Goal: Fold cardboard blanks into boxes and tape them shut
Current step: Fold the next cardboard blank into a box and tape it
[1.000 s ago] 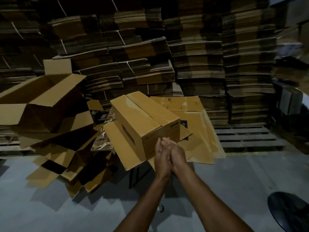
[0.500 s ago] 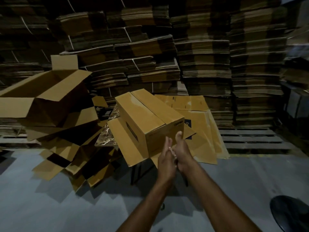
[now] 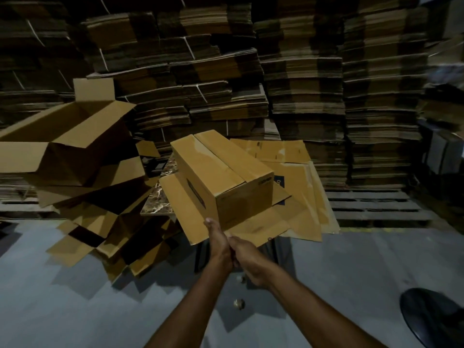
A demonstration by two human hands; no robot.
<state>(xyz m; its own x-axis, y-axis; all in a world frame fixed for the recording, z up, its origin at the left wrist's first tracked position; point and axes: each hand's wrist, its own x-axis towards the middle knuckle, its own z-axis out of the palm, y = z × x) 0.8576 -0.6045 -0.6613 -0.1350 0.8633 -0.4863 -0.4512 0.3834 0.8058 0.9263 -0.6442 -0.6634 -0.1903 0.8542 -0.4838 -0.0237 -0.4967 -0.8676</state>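
Just before the closed box (image 3: pixel 221 172), left hand (image 3: pixel 219 241) and right hand (image 3: pixel 248 258) meet, finger posture unclear.

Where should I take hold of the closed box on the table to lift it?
Probably the two long side walls of the closed box, one of the hands on each, coming from the near short end. That end faces you, close to the left hand and right hand, and the sealed top offers no edge to hook.
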